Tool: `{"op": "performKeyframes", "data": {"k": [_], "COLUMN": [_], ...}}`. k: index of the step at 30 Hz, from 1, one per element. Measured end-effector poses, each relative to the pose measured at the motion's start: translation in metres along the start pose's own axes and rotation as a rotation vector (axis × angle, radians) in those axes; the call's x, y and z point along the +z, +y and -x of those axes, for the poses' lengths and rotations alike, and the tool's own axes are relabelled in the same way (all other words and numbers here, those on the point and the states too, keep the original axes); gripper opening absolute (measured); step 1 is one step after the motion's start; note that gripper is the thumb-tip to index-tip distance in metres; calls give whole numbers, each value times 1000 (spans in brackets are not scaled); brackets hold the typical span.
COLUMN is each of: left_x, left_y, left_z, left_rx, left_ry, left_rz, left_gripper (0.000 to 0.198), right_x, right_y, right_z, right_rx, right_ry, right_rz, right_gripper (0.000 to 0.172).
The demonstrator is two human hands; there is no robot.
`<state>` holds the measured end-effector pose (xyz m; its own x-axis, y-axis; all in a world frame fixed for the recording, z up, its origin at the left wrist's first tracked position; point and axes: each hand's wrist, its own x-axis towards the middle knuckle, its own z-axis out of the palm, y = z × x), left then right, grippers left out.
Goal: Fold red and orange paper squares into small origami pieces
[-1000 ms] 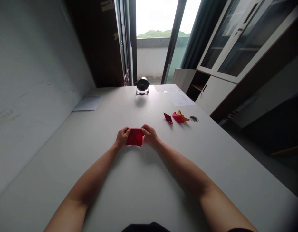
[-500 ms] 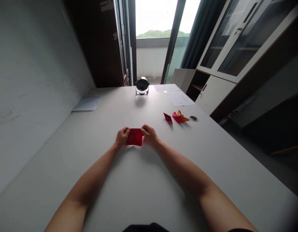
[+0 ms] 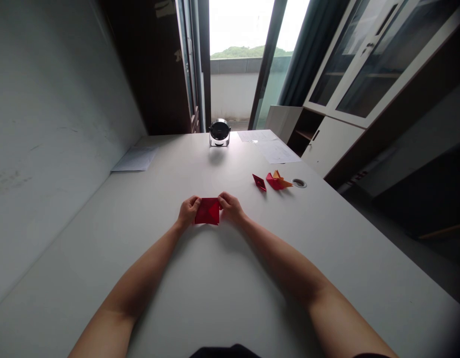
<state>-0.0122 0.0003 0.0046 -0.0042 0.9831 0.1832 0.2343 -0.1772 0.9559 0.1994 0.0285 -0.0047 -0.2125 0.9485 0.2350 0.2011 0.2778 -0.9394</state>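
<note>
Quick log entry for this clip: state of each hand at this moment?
Left hand: closed, holding the red paper by its left side.
Right hand: closed, holding the same paper near its upper right corner.

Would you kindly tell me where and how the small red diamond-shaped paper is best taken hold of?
Probably by its left edge, from the near left, where the right hand is: the small red paper is diamond-shaped and looks thin enough to pinch lightly, while red and orange folded paper sits close on its right.
</note>
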Motion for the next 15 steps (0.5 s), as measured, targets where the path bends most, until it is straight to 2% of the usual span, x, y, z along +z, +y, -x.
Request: {"op": "performKeyframes", "data": {"k": [9,15], "left_x": [0,1], "left_y": [1,3], "left_z": [0,2], "left_rx": [18,28], "left_ry": [-4,19], "left_rz": [-17,-5], "left_gripper": [36,36], "right_x": [-1,-2], "right_y": [0,-1], "right_z": [0,1], "right_rx": [-10,-34], "right_ry": [-37,-85], "right_rz": [-30,51], "right_gripper": [26,31]}}
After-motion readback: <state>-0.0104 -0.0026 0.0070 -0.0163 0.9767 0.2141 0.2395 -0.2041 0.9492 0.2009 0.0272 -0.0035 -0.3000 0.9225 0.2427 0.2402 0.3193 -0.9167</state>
